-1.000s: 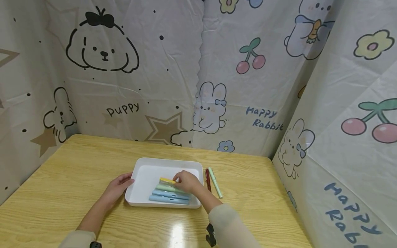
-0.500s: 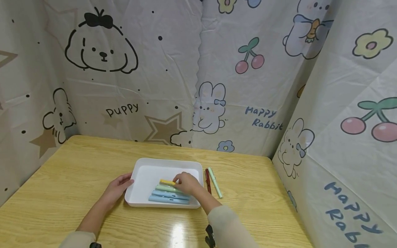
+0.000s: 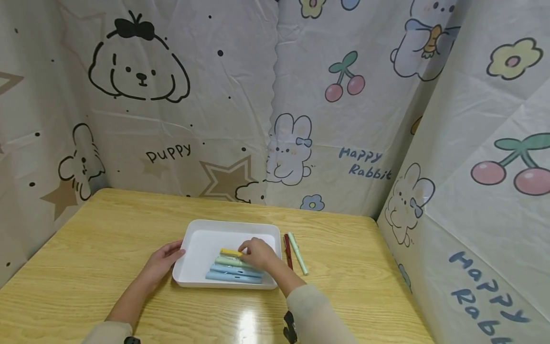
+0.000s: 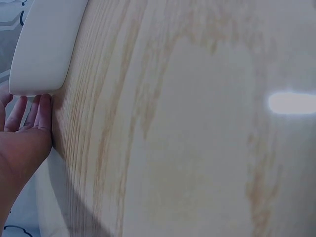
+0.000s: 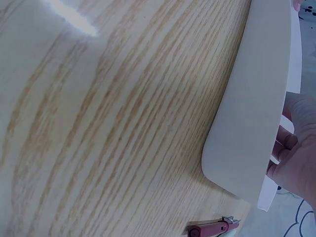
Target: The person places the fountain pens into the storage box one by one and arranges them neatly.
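Note:
In the head view, a white tray (image 3: pixel 195 239) lies on the table with a row of pens inside. Two light blue pens (image 3: pixel 234 276) are nearest the front wall, followed by a light green pen (image 3: pixel 227 261) and a yellow pen (image 3: pixel 229 252). My right hand (image 3: pixel 259 254) reaches over the tray and pinches the yellow pen's right end, hiding that end. At the tray's left end, my left hand (image 3: pixel 161 260) grips the edge, thumb at the rim. The left wrist view shows that hand's fingers (image 4: pixel 44 111) against the tray's outer wall.
Right of the tray, a dark red pen (image 3: pixel 288 250) and another light green pen (image 3: pixel 298 253) lie on the wooden table (image 3: pixel 343 286). The red pen's clip end shows in the right wrist view. Printed cloth (image 3: pixel 232 119) hangs behind the table and along both sides.
The yellow pen has shifted very slightly toward the green pen, still pinched in my right hand. My left hand and the tray have stayed in place.

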Available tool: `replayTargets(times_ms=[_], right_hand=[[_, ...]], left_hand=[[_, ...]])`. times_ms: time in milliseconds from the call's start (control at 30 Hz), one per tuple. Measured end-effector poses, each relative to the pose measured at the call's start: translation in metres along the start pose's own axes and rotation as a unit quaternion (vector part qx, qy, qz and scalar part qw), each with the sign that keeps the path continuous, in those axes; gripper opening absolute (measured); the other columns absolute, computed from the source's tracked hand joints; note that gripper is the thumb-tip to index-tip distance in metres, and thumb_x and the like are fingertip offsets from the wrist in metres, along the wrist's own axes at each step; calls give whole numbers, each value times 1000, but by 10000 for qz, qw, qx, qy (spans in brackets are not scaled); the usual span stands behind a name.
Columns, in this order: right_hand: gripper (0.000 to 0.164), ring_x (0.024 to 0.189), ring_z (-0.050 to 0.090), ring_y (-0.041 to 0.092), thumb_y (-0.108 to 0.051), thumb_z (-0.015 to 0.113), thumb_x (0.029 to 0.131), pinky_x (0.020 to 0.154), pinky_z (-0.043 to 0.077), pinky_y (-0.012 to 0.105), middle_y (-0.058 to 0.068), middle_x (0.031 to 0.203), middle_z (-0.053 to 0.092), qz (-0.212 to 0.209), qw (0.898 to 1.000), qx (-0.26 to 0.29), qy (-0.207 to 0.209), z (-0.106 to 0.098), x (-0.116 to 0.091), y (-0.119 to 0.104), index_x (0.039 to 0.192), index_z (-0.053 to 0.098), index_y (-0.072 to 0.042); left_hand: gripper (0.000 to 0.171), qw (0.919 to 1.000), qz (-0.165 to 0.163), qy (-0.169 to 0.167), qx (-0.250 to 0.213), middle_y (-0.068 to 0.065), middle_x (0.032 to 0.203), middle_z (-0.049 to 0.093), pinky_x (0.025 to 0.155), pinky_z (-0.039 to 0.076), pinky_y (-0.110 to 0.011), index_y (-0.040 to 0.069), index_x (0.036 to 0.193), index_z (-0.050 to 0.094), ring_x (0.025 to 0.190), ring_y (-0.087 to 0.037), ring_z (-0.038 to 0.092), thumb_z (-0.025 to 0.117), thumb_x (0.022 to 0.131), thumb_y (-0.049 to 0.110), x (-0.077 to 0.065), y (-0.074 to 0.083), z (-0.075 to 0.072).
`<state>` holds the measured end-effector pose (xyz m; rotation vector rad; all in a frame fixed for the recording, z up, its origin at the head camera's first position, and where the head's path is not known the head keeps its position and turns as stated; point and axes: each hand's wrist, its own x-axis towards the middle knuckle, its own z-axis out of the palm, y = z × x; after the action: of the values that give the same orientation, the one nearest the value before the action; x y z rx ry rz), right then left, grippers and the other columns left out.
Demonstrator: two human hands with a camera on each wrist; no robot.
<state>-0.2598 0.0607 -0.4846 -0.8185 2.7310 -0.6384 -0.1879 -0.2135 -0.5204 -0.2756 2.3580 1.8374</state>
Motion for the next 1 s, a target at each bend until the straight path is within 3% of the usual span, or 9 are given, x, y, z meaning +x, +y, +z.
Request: replayTargets(times_ms=[233,500,733,1000], right_hand=[[22,61,44,6,-20,65,86,54,38,19,-3,78,55,77,10000,-22,38,-1,0,3,106,69,-13],[23,72,51,10,-24,65,86,60,43,23,1,88,60,275,9995,75,95,-11,0,3,106,70,-15],[26,81,57,15,-27,67,86,64,46,24,5,94,63,45,9997,63,224,-23,-7,2,107,69,-13],[26,80,57,16,-24,67,86,62,45,23,7,95,64,-100,9989,80,459,-38,-12,8,107,69,-9]], left_hand=[[58,10000,-7,-14,-10,-25,145,35,103,41,-29,-1,145,28,133,-33,35,46,98,30,1,0,-1],[58,10000,-10,-6,-26,-25,146,34,109,36,-41,-1,145,27,134,-35,35,45,99,29,1,1,0],[59,10000,-23,-17,17,-25,146,34,109,36,-42,-1,145,27,134,-35,35,46,99,30,-1,2,1],[60,10000,13,-27,50,-25,146,34,108,37,-40,-2,145,27,134,-35,35,46,99,31,-2,2,-1]])
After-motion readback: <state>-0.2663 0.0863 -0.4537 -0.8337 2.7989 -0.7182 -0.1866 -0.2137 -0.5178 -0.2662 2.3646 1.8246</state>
